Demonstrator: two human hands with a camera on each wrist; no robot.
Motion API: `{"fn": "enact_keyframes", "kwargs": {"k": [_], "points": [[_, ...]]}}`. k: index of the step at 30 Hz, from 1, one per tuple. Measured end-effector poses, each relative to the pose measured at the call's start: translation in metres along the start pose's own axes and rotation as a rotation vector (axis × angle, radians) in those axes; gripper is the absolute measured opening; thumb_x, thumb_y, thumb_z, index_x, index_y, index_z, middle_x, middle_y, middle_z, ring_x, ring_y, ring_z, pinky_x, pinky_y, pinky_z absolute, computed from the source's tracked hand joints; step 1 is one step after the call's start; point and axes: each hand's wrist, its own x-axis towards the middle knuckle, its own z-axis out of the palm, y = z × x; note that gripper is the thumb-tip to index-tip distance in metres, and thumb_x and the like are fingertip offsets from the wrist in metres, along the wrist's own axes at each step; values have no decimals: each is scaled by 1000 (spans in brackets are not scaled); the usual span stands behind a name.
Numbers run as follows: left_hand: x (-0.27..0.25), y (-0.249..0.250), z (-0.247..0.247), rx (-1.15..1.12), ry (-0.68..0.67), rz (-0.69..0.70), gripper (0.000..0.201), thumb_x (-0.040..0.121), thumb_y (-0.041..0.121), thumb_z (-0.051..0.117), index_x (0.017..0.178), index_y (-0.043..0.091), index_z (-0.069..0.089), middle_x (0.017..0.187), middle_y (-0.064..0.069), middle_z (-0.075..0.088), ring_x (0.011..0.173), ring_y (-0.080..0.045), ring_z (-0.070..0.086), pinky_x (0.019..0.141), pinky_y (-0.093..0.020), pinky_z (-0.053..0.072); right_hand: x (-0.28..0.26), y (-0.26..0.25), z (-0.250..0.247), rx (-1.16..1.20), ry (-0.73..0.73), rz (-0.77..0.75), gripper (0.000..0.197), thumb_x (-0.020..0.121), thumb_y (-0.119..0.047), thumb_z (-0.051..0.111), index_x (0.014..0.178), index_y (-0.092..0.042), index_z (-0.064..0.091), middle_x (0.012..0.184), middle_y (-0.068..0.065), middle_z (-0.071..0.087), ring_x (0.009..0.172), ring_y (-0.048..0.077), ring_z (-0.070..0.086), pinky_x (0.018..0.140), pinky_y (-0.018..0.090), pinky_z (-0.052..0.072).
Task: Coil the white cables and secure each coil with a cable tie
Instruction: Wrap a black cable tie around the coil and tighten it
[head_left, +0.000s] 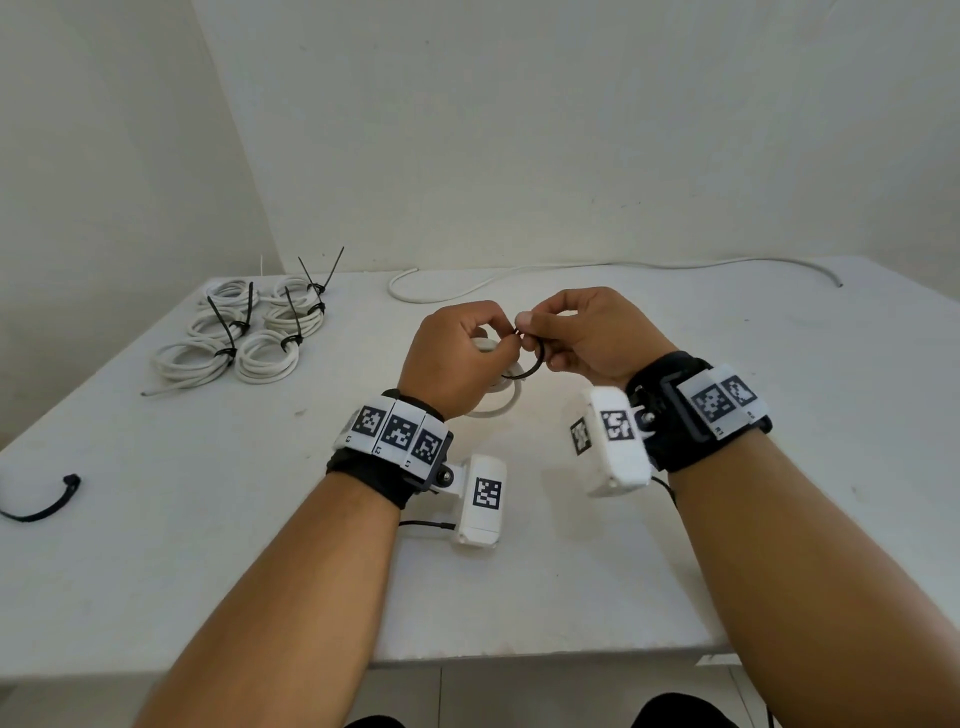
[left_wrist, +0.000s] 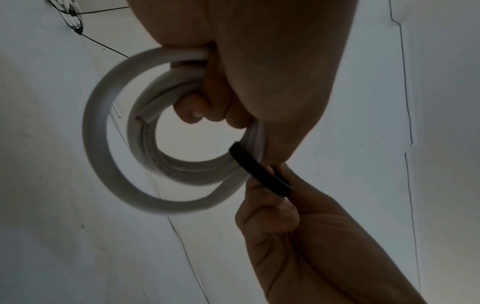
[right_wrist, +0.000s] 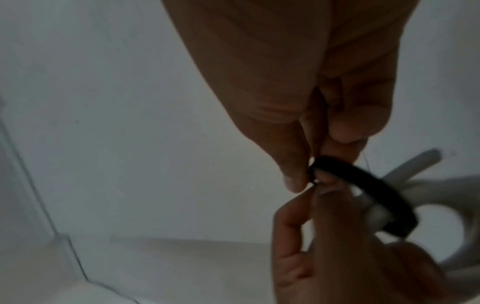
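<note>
The two forearms enter from the near table edge, each fitted with a wrist band (head_left: 396, 432) carrying printed markers and a white camera module.

Loose tie: a black cable tie (head_left: 44, 506) lies curved at the left edge of the table (head_left: 571, 597).

Finished coils: a group of tied coils (head_left: 244, 332) lies at the far left of the table, each bound with a black tie whose tail stands up.

Left hand (head_left: 453, 358): the fingers are curled round the white cable coil (left_wrist: 103, 144), gripping several loops at the top. The coil is held above the middle of the table.

Tie in work: a black cable tie loop (left_wrist: 259, 170) passes round the coil's loops on the side toward the right hand.

Right hand (head_left: 587, 332): thumb and forefinger pinch the tie's end just beside the left fingertips. The remaining fingers are curled.

Uncoiled cable: a loose white cable (head_left: 571, 270) runs along the far edge of the table.
</note>
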Motion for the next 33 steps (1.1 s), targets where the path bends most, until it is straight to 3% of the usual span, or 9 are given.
{"fn": "enact_keyframes", "kwargs": {"k": [3,7,11,16,21,24,27,30,33], "points": [[0,-1,-1,-49,48,-48,11,83,22,69,76,15,67,61,-4,70,57,-28,64,53,-34,48,0,3,4,-98,-43,22,36,92,-31,70,98,5,69,80,12,68,60,16,56,52,24,46],[-1,0,-5,-156,-6,-106,9,87,17,70,80,11,69,55,5,67,45,-9,53,51,-22,41,0,0,1,-104,-85,80,26,96,-31,62,97,-8,75,82,2,63,63,13,53,53,24,42],[-2,1,0,-206,-42,-121,8,87,17,71,81,12,69,60,-6,68,50,-18,50,54,-29,39,0,-1,-6,-96,-106,76,19,97,-24,62,91,-10,73,79,-2,60,61,10,54,49,21,42],[-3,1,-1,-218,-59,-96,8,86,17,71,79,13,69,66,-15,70,51,-18,51,54,-29,40,1,-2,-7,-117,-133,74,24,98,-22,57,80,-10,67,70,-1,56,60,10,54,48,22,41],[-5,3,0,-240,-98,-55,14,87,9,70,75,14,66,54,5,64,44,-7,51,49,-19,40,1,0,-1,-86,-182,70,28,105,-18,43,85,-5,58,62,-3,52,51,7,44,45,18,39],[-6,4,2,-246,-134,-41,13,88,10,69,75,14,67,55,2,63,45,-13,48,50,-22,39,3,-3,-3,75,-44,108,26,105,-16,44,82,-8,55,63,0,45,52,10,41,47,20,35],[-5,2,3,-309,-116,-97,10,88,10,68,78,9,68,55,-3,60,48,-23,42,51,-28,36,5,-1,-2,158,31,86,25,104,-19,47,85,-8,60,67,1,49,56,14,48,48,25,37],[-4,0,2,-407,-81,-172,14,90,8,66,76,11,67,49,2,53,43,-17,35,49,-28,34,5,1,-1,107,-46,108,30,100,-36,55,96,-8,68,79,3,63,61,16,57,51,27,43],[-3,-1,3,-441,-69,-205,15,90,8,65,75,12,67,49,2,48,42,-15,32,48,-28,34,4,1,-2,-10,-106,53,22,98,-31,61,91,-11,68,80,2,66,64,12,59,52,23,45]]}}
